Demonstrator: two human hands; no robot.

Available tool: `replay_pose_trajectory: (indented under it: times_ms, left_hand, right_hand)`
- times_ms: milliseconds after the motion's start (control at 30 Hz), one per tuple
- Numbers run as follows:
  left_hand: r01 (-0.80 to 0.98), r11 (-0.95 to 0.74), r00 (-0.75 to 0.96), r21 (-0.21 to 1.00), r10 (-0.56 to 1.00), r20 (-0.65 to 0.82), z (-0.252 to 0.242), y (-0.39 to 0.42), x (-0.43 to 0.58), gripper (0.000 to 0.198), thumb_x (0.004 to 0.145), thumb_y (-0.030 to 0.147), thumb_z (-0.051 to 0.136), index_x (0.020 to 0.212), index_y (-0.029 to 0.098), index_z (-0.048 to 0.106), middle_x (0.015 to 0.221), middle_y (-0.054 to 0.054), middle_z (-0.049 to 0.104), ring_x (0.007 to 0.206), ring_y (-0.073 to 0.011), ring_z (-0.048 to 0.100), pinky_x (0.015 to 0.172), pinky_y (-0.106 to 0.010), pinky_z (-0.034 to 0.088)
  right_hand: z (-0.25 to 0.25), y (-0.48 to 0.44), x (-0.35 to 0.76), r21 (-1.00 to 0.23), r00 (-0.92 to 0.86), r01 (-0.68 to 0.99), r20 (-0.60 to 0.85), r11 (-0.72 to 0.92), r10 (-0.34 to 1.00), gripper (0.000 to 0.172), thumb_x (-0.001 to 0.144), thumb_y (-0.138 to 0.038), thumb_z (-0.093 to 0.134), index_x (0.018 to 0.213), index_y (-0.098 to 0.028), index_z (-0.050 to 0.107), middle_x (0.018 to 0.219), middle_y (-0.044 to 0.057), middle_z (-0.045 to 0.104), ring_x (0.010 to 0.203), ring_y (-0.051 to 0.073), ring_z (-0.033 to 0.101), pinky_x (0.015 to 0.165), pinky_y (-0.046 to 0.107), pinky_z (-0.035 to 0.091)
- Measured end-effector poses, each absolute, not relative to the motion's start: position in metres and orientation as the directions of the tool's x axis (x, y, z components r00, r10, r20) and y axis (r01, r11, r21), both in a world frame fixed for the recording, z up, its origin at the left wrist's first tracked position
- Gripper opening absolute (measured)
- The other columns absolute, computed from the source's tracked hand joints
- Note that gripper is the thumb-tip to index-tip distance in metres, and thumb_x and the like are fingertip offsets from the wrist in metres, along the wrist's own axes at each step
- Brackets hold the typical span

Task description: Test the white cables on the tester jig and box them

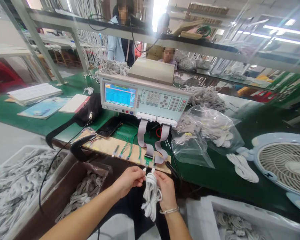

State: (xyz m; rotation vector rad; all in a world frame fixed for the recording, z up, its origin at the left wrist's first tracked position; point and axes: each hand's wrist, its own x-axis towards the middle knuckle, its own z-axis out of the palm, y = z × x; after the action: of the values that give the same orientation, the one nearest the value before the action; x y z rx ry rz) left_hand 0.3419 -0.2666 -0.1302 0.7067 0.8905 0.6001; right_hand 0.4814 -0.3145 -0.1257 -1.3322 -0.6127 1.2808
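A coiled white cable hangs between my hands at the front edge of the bench. My left hand pinches one white plug end of it, close to the green circuit board on the wooden strip. My right hand is closed on the cable by its other plug end, which points at the strip; whether that plug is seated cannot be made out. Grey ribbon cables run from the board up to a bench tester with a lit blue screen.
Bagged white cables and a loose cable bundle lie right of the tester, beside a fan. Boxes of cables stand low at left; a white bin is at lower right. Notebooks lie at left. Two people are behind the shelf.
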Motion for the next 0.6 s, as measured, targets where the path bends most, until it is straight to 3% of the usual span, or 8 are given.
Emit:
replay_pose_trajectory:
  times_ms: [100,200,333,467,600]
  left_hand:
    - [-0.196,0.630,0.463,0.751,0.735,-0.496,-0.129,-0.268,0.346,0.026,0.057,0.032,0.066,0.059,0.013,0.049,0.051,0.002,0.052,0.041,-0.0036,0.045,0.044,-0.016,0.038]
    - [-0.261,0.590,0.387,0.764,0.789,-0.478,-0.129,-0.273,0.353,0.027,0.056,0.032,0.067,0.056,0.013,0.048,0.048,0.003,0.050,0.042,-0.0041,0.045,0.044,-0.016,0.038]
    - [-0.403,0.512,0.272,0.759,0.858,-0.435,-0.129,-0.285,0.365,0.029,0.056,0.036,0.067,0.056,0.013,0.049,0.051,0.002,0.051,0.046,-0.0049,0.046,0.048,-0.017,0.039]
    - [-0.481,0.507,0.282,0.716,0.862,-0.421,-0.132,-0.287,0.366,0.029,0.054,0.035,0.069,0.059,0.012,0.053,0.053,0.001,0.052,0.048,-0.0055,0.047,0.052,-0.018,0.039]
    - [-0.378,0.599,0.407,0.706,0.793,-0.454,-0.132,-0.278,0.357,0.029,0.053,0.036,0.069,0.063,0.012,0.057,0.052,0.004,0.048,0.046,-0.0036,0.042,0.050,-0.017,0.036]
  right_hand:
    - [-0.126,-0.315,0.481,-0.928,0.279,-0.302,-0.303,-0.216,0.911,0.031,0.060,-0.036,0.066,0.080,-0.012,0.065,0.067,0.005,0.066,0.059,0.017,0.058,0.055,0.026,0.044]
    - [-0.124,-0.321,0.487,-0.970,0.250,-0.147,-0.228,-0.196,0.941,0.032,0.062,-0.036,0.065,0.082,-0.012,0.064,0.070,0.006,0.065,0.063,0.017,0.057,0.059,0.026,0.044]
    - [-0.127,-0.332,0.494,-0.979,0.225,-0.025,-0.201,-0.200,0.953,0.028,0.067,-0.037,0.059,0.081,-0.013,0.064,0.060,0.002,0.060,0.052,0.012,0.049,0.049,0.021,0.039]
    - [-0.131,-0.337,0.491,-0.952,0.223,-0.113,-0.303,-0.284,0.927,0.034,0.068,-0.041,0.057,0.087,-0.013,0.063,0.048,-0.002,0.052,0.040,0.009,0.041,0.039,0.019,0.031]
    - [-0.127,-0.327,0.489,-0.938,0.186,-0.192,-0.325,-0.290,0.927,0.035,0.067,-0.041,0.059,0.087,-0.013,0.063,0.051,-0.002,0.053,0.042,0.008,0.041,0.040,0.019,0.031]
